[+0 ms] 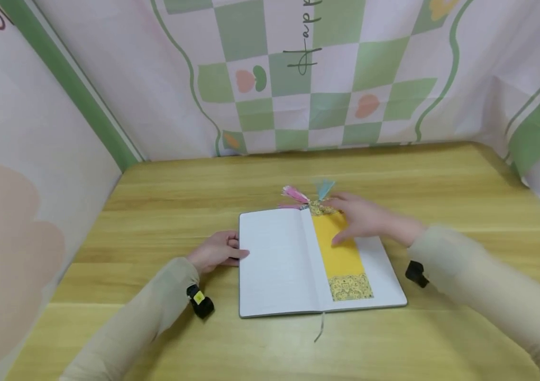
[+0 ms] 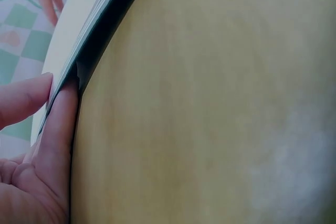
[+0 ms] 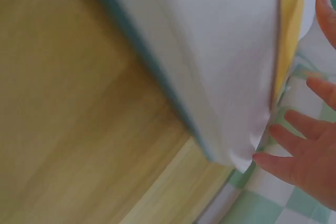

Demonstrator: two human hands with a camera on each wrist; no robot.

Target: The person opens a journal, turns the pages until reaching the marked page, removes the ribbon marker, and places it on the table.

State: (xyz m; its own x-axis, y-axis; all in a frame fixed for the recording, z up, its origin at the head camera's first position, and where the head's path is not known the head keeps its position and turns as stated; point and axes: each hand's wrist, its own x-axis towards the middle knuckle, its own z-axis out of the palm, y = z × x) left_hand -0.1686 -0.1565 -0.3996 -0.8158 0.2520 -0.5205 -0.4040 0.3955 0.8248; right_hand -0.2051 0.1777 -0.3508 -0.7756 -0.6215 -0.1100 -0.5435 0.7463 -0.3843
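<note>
Okay, the book lay open on the counter, with the yellow bookmark on its right page near the gutter, and a pink tassel and blue tassel beyond the top edge. Left hand pinched the book's left edge, thumb on the page, finger underneath. Right hand was spread wide over the bookmark's upper part, holding nothing; couldn't tell whether any fingertip touched. Step in hand, I'd judge: placing or straightening the bookmark. Next move likely called for settling it flat, clearing the right hand, then folding the left side over without shifting it. A ribbon poked out at the bottom.
</note>
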